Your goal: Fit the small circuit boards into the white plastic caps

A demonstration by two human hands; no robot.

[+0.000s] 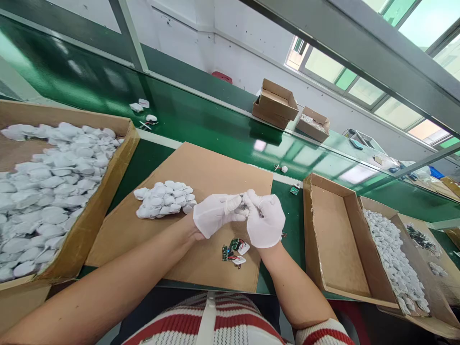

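My left hand [217, 213] and my right hand [266, 218], both in thin white gloves, meet above a flat cardboard sheet [212, 167]. Their fingers are pinched together around something small, with a bit of dark metal showing between them; the gloves hide the rest. Left of my left hand lies a heap of white pieces [165, 199] with a rounded, padded look. Just below my hands, green circuit boards [230, 249] with red wires and white parts rest on the sheet.
A large carton [122, 158] of white pieces stands at left. On the right are an open cardboard box [338, 235] and another box [364, 199] full of small white pieces. A loose green circuit board [294, 189] lies beyond my right hand. Cardboard boxes [275, 103] sit behind a metal rail.
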